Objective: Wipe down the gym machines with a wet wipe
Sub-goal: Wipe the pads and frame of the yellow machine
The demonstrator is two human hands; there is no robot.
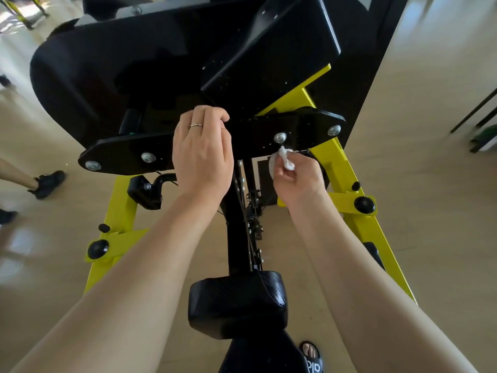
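Observation:
A black and yellow gym machine fills the view, with a flat black crossplate (258,135) studded with silver bolts. My left hand (201,152), with a ring on one finger, grips the plate's upper edge near its middle, fingers curled over it. My right hand (295,176) pinches a crumpled white wet wipe (282,160) and presses it against the plate's lower edge just under a silver bolt (279,137). A large black pad (269,49) slopes above the plate.
Yellow frame legs (357,216) spread left and right below the plate. A black seat pad (236,302) sits near my body over a black post. A person's legs in black shoes (48,181) stand at the left. My sandalled foot (312,356) is on the beige floor.

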